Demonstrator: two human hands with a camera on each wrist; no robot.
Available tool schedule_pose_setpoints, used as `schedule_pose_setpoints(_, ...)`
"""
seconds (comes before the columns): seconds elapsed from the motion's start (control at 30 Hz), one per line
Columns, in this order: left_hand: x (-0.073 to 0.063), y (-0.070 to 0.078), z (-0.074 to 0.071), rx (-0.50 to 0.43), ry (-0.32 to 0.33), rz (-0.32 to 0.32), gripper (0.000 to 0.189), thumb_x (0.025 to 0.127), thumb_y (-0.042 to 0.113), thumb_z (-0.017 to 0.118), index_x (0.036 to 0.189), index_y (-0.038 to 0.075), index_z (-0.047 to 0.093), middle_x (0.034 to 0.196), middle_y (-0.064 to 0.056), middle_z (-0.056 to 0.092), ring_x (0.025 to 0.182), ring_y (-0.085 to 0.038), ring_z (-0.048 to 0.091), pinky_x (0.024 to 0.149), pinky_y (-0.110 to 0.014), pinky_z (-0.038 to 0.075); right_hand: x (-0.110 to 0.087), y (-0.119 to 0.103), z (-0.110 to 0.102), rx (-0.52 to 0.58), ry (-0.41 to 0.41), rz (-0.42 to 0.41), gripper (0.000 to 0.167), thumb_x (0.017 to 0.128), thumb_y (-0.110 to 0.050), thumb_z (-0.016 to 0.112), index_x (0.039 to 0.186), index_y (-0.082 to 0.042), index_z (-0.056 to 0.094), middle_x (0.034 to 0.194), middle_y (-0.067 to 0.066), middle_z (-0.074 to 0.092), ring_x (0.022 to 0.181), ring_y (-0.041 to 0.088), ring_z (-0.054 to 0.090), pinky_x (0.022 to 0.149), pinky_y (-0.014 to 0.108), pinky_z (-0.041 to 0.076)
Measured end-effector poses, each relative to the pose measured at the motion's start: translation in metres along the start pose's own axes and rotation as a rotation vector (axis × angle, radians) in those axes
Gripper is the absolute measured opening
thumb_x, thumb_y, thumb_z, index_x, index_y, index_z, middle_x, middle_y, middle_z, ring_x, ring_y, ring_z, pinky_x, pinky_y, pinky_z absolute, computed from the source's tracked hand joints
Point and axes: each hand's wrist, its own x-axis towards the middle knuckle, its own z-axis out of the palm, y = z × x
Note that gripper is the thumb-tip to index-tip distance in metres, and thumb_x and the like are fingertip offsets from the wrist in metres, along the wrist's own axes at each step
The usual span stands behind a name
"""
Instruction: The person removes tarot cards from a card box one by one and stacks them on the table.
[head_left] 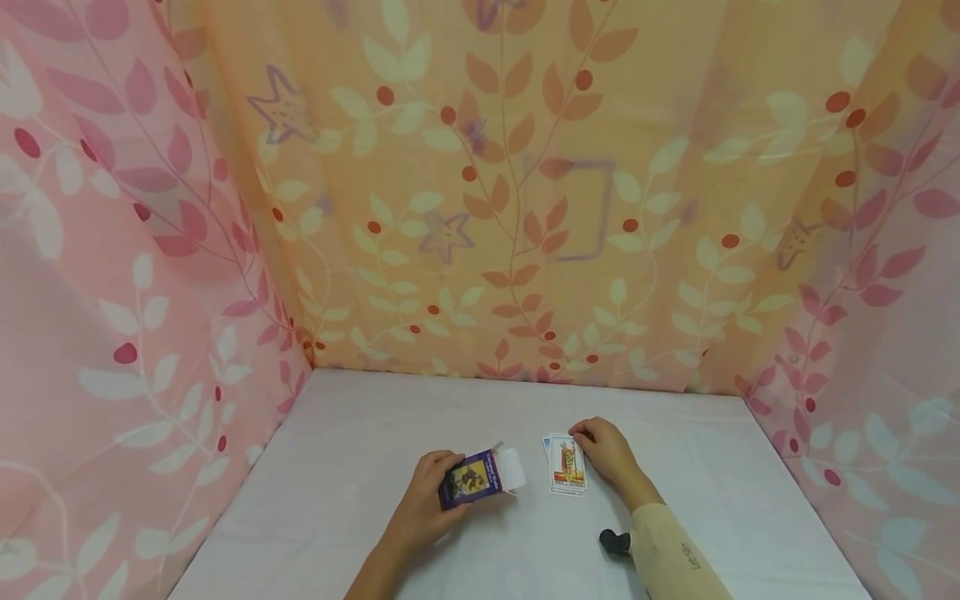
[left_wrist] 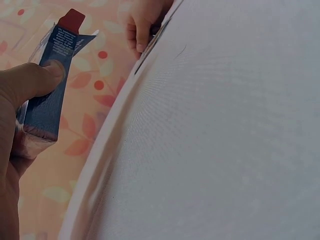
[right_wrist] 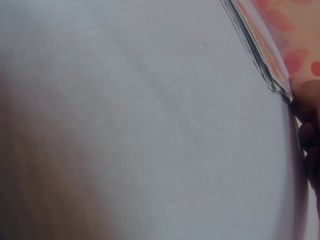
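Note:
My left hand (head_left: pixel 426 504) grips a dark blue and purple card box (head_left: pixel 468 482) with a yellow picture on its front. The box is tilted, its white end flap (head_left: pixel 510 468) open toward the right. In the left wrist view the thumb presses along the side of the box (left_wrist: pixel 47 107). To the right, a small, slightly uneven stack of tarot cards (head_left: pixel 567 461) lies face up on the table. My right hand (head_left: pixel 606 454) pinches the stack's far right corner. In the right wrist view, the thumb meets the corner of the cards (right_wrist: pixel 257 47), with the other fingers curled below.
A white cloth covers the table (head_left: pixel 300 517). A small black object (head_left: pixel 615 542) shows beside the right sleeve (head_left: pixel 671 550). Pink patterned curtains (head_left: pixel 112 250) hang at both sides, and an orange floral curtain (head_left: pixel 450 292) closes off the back.

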Motion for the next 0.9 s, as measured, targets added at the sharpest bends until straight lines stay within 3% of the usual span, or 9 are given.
schedule_pose_setpoints(0.23,-0.002,-0.002,-0.001,0.021,0.004,0.005,0.079,0.071,0.023,0.094,0.140,0.022,0.056,0.136,0.005,0.050,0.124,-0.012,0.049,0.106,-0.039,0.050,0.001,0.000,0.003,0.005,0.000,-0.016,0.008,0.095,-0.014,0.072,0.102,-0.017,0.076,0.096,-0.001,0.067,0.090,0.016,0.058,0.088,0.044,0.050)
schedule_pose_setpoints(0.6,-0.004,-0.004,0.005,0.022,-0.010,-0.010,0.081,0.070,0.024,0.095,0.141,0.024,0.055,0.137,0.005,0.050,0.126,-0.013,0.050,0.107,-0.043,0.049,-0.007,-0.002,-0.004,0.089,-0.009,0.032,0.010,0.097,-0.014,0.070,0.107,-0.013,0.074,0.102,0.002,0.066,0.091,0.017,0.056,0.085,0.038,0.048)
schedule_pose_setpoints(0.9,-0.001,-0.004,0.002,0.021,-0.003,-0.009,0.081,0.070,0.024,0.095,0.141,0.021,0.057,0.137,0.004,0.052,0.127,-0.013,0.050,0.110,-0.042,0.047,-0.018,-0.016,-0.017,0.104,0.038,0.025,0.015,0.099,-0.016,0.067,0.111,-0.011,0.073,0.101,0.003,0.065,0.091,0.018,0.057,0.083,0.037,0.048)
